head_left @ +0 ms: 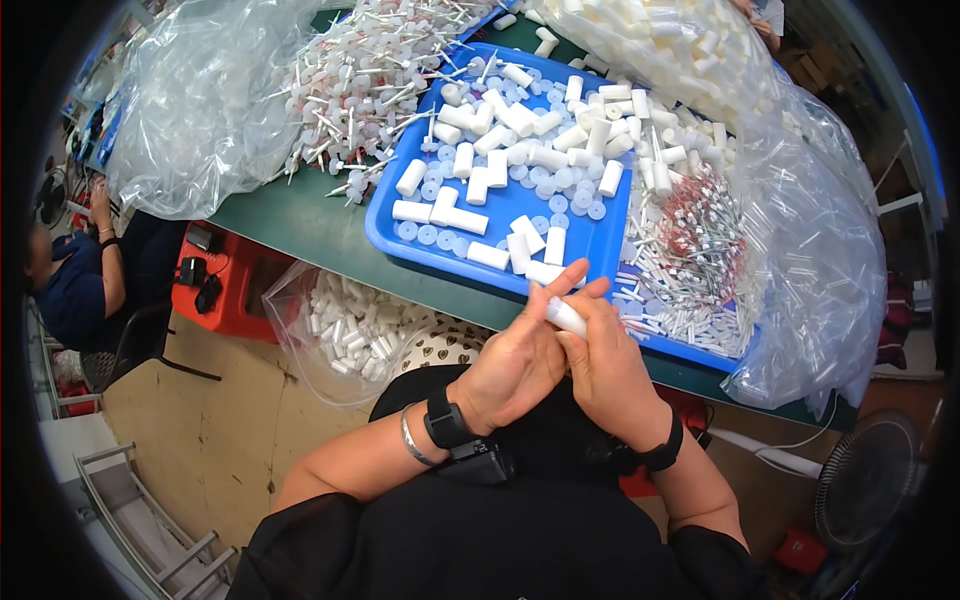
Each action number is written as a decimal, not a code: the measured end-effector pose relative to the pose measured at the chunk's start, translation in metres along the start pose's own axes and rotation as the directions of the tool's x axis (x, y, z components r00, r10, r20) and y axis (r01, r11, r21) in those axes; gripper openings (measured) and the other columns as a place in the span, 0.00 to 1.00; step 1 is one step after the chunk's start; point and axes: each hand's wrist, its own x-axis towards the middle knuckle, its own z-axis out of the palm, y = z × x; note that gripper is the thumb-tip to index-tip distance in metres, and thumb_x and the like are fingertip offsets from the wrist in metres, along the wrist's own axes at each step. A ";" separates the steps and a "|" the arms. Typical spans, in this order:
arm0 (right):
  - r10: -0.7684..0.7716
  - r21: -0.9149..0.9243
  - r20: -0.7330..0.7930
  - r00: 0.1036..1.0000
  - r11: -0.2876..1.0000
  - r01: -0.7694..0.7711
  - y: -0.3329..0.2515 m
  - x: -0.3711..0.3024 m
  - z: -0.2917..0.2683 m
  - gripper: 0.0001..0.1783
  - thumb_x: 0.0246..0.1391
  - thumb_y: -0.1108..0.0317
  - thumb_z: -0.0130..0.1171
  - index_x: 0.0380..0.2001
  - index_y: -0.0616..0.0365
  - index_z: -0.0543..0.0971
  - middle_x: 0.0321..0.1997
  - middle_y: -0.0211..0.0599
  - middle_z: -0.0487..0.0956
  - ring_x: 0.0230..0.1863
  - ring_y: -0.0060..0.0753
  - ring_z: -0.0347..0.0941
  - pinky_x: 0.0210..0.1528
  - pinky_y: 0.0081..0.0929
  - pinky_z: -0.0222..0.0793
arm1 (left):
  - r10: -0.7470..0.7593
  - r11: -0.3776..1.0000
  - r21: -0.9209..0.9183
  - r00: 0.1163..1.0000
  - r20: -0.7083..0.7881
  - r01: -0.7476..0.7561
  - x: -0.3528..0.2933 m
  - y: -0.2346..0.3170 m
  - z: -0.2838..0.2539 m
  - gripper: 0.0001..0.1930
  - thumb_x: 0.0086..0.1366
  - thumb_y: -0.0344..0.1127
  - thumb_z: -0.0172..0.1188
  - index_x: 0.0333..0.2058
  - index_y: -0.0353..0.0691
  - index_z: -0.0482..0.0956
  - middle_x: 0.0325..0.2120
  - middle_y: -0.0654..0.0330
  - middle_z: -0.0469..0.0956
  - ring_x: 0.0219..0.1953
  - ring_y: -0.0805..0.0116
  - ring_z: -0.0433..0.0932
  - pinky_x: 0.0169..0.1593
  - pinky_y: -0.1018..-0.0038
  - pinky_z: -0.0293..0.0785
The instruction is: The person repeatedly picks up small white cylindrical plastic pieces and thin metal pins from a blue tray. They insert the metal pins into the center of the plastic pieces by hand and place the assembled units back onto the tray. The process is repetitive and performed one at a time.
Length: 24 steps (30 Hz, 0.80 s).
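At ten o'clock from the hands lies a clear plastic bag (195,120); at twelve, a blue tray (382,216). The left hand (515,365) touches one white cylinder (568,318), its grip impossible to tell; the right hand (612,375) pinches that cylinder between thumb and fingers. Red-wired parts (700,225) sit toward two.

R grip (612,372) holds wht cyl (569,319) agst L grip (512,368) — blue tray (606,236) beyond.

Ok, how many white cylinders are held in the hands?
1: a white cylinder, gripped by the right hand right beside the left hand. Any more tucked behind them would be hidden.
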 end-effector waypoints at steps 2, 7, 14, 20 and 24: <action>0.034 0.005 -0.001 0.999 0.999 -0.034 0.001 -0.003 0.003 0.15 0.63 0.74 0.56 0.51 0.64 0.71 0.41 0.51 0.78 0.37 0.60 0.78 0.35 0.45 0.75 | 0.034 0.999 0.041 0.999 -0.026 -0.032 -0.001 -0.008 0.002 0.35 0.76 0.62 0.33 0.74 0.49 0.46 0.72 0.54 0.53 0.72 0.51 0.57 0.73 0.54 0.57; 0.136 0.173 -0.025 0.990 0.976 -0.130 0.001 0.001 0.013 0.14 0.71 0.65 0.50 0.52 0.63 0.71 0.30 0.46 0.76 0.25 0.45 0.74 0.30 0.35 0.68 | 0.040 0.990 0.134 0.999 -0.034 -0.035 0.000 -0.003 -0.004 0.36 0.77 0.62 0.33 0.74 0.49 0.46 0.72 0.54 0.55 0.71 0.49 0.60 0.72 0.52 0.60; 0.271 0.713 0.682 0.680 -0.038 -0.700 0.004 0.013 -0.017 0.22 0.76 0.53 0.38 0.47 0.61 0.72 0.24 0.27 0.67 0.17 0.10 0.55 0.18 0.12 0.49 | 0.052 0.954 0.296 0.997 -0.050 -0.034 -0.003 0.024 0.008 0.33 0.79 0.58 0.32 0.73 0.44 0.52 0.70 0.49 0.58 0.69 0.51 0.64 0.68 0.57 0.66; 0.197 0.196 0.092 0.976 0.958 -0.211 -0.007 0.002 0.017 0.15 0.71 0.60 0.48 0.48 0.61 0.72 0.24 0.39 0.76 0.19 0.39 0.72 0.22 0.36 0.67 | 0.200 0.922 0.354 0.975 -0.095 -0.155 -0.006 0.006 0.008 0.20 0.82 0.45 0.35 0.52 0.36 0.71 0.67 0.45 0.63 0.64 0.50 0.70 0.67 0.57 0.68; 0.083 0.040 0.207 0.975 0.995 -0.093 -0.019 0.006 0.015 0.20 0.63 0.64 0.59 0.54 0.63 0.72 0.32 0.49 0.81 0.31 0.57 0.79 0.32 0.47 0.74 | 0.317 0.880 0.430 0.923 -0.216 -0.202 -0.020 0.020 0.010 0.16 0.80 0.43 0.40 0.36 0.38 0.68 0.52 0.43 0.76 0.58 0.50 0.75 0.65 0.55 0.69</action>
